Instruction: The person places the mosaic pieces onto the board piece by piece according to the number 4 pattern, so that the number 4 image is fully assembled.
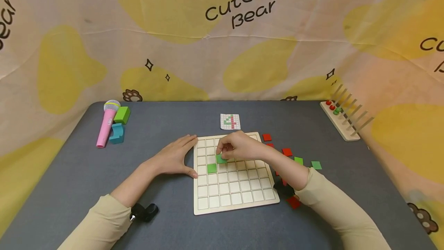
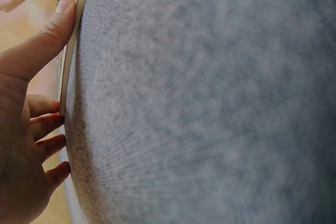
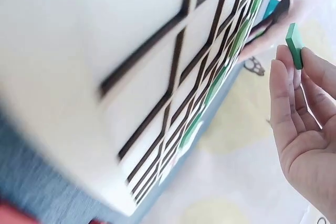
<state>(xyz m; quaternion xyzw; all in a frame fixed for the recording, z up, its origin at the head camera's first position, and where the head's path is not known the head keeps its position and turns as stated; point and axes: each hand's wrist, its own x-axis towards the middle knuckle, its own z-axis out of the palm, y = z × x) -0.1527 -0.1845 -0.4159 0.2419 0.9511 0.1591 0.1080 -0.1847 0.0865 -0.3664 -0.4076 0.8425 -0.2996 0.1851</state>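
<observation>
A pale wooden grid board (image 1: 237,207) lies on the dark table. My left hand (image 1: 174,156) is at its left edge, fingers extended; in the left wrist view the thumb (image 2: 55,27) touches the rim. My right hand (image 1: 239,146) is over the upper left part of the board, pinching a green square tile (image 3: 294,45) between thumb and fingertips. The right wrist view shows that tile raised off the grid. A green tile (image 1: 212,168) sits in a left-hand cell, and several green tiles (image 3: 214,85) show in the grid from the right wrist, partly hidden from the head view.
Behind the board lies a small pattern card (image 1: 230,122). Loose red tiles (image 1: 287,152) and green tiles (image 1: 316,165) are scattered to the right, some under my forearm. A pink microphone (image 1: 105,126), green block (image 1: 122,115) and teal block (image 1: 117,133) lie left; a peg stand (image 1: 341,122) stands far right.
</observation>
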